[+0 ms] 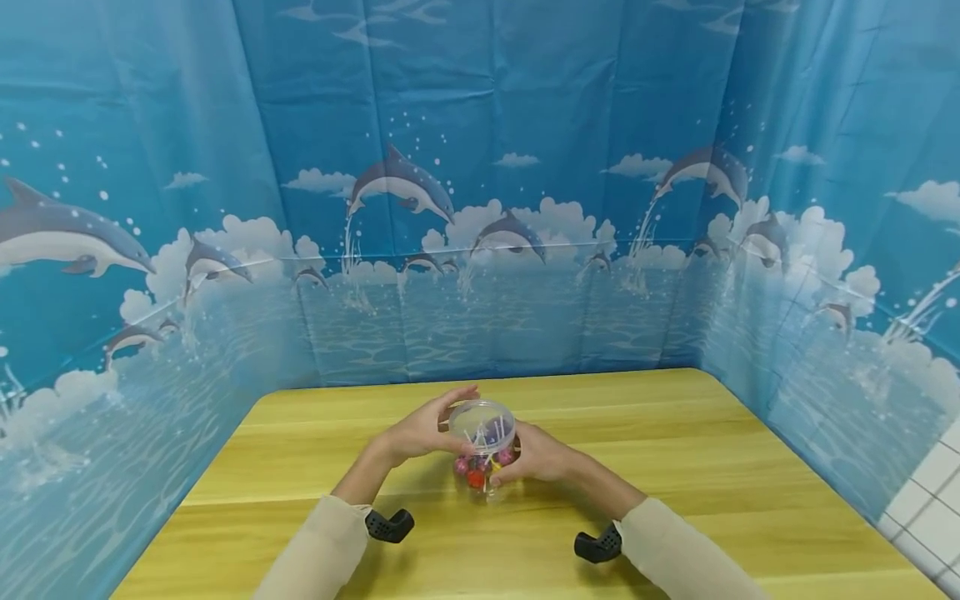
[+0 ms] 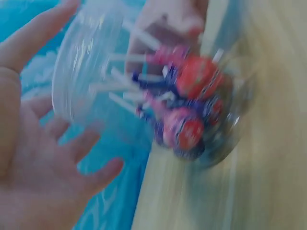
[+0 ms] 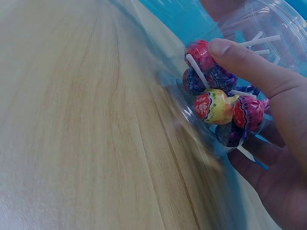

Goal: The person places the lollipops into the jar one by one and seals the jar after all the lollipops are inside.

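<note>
A clear plastic jar (image 1: 483,425) with a wide round top stands on the table, and several wrapped lollipops (image 3: 214,106) lie inside, their white sticks pointing up toward the mouth. My right hand (image 1: 543,452) grips the jar's side, thumb across the front and fingers behind; the wrist view shows them through the clear wall. My left hand (image 1: 423,429) spans the top from the left, thumb in front and fingers at the far side. In the left wrist view its fingers (image 2: 98,179) are spread out beside the rim, with a gap showing around them.
The yellow wood-grain table (image 1: 300,467) extends around the jar on all sides. Behind it and along both sides hangs a blue dolphin-print curtain (image 1: 480,317). A black curved device (image 1: 390,526) sits at the left wrist, another black device (image 1: 598,544) at the right.
</note>
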